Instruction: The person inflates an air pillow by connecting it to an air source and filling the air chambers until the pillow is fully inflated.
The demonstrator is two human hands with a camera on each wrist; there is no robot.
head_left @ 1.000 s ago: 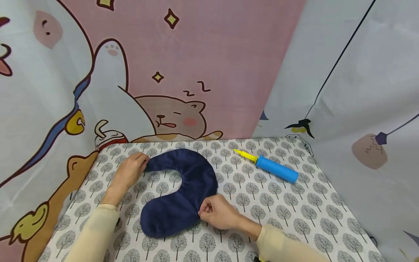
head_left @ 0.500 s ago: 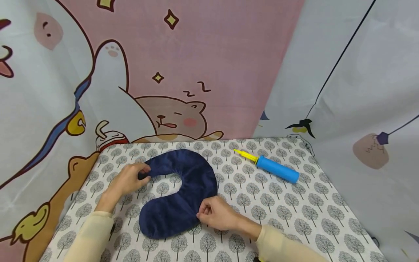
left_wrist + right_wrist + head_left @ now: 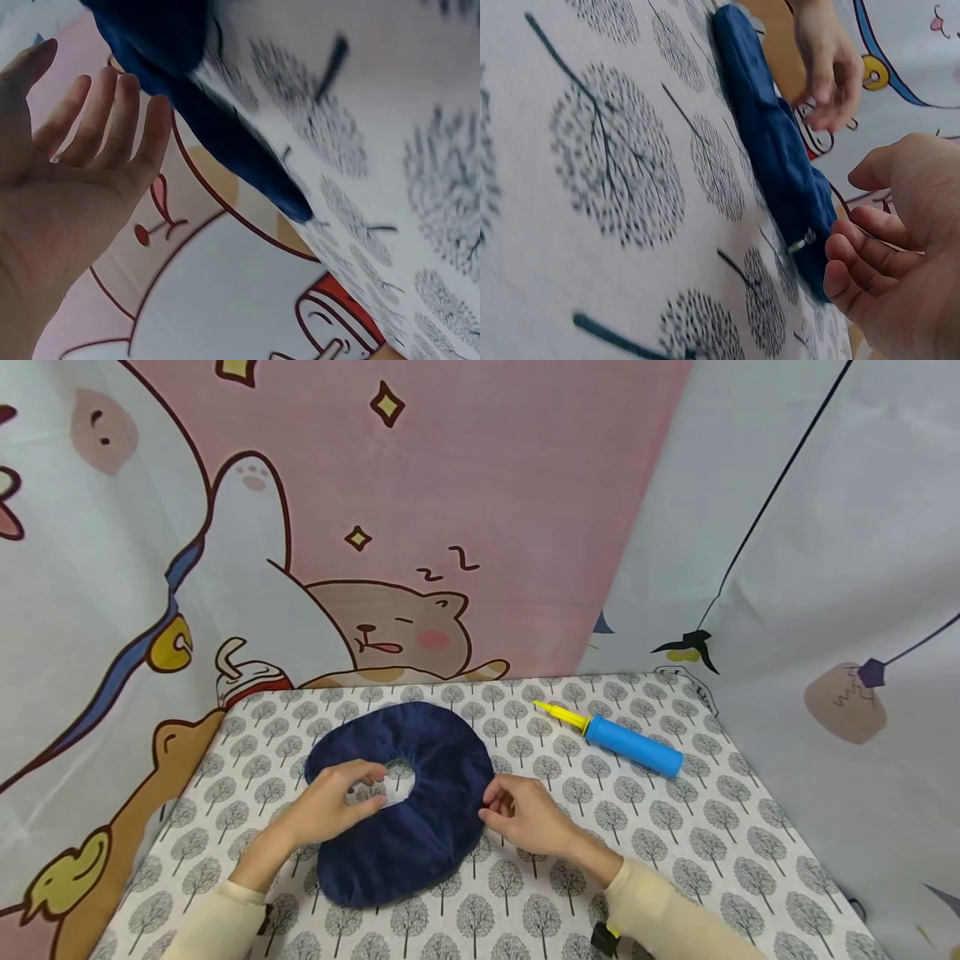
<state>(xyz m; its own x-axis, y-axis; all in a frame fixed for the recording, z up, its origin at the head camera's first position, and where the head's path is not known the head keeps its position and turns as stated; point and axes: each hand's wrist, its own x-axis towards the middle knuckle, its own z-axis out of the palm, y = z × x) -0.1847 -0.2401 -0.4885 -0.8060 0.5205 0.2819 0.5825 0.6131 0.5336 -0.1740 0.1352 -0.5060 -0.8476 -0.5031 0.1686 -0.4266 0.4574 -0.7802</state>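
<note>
A navy blue U-shaped neck pillow (image 3: 446, 777) lies flat, its opening to the left. My left hand (image 3: 330, 802) hovers over that opening with thumb and fingers spread, holding nothing. In the left wrist view its fingers (image 3: 112, 127) are extended beside the blue fabric (image 3: 240, 150). At the pillow's right edge is my right hand (image 3: 528, 814), fingers loosely bent. The right wrist view shows those fingers (image 3: 862, 255) right by the pillow's side, where a small metal zipper pull (image 3: 802, 241) shows; nothing is pinched between them.
A blue and yellow hand pump (image 3: 633, 746) lies at the back right of the table, nozzle pointing left. The tablecloth (image 3: 690, 814) has a tree print. Cartoon-printed curtains (image 3: 525, 527) rise behind and along both sides.
My left hand has let go of the pillow's far end and moved right over its opening. My right hand has let go of the seam and shifted slightly up and right. The pillow's far end now spreads wider.
</note>
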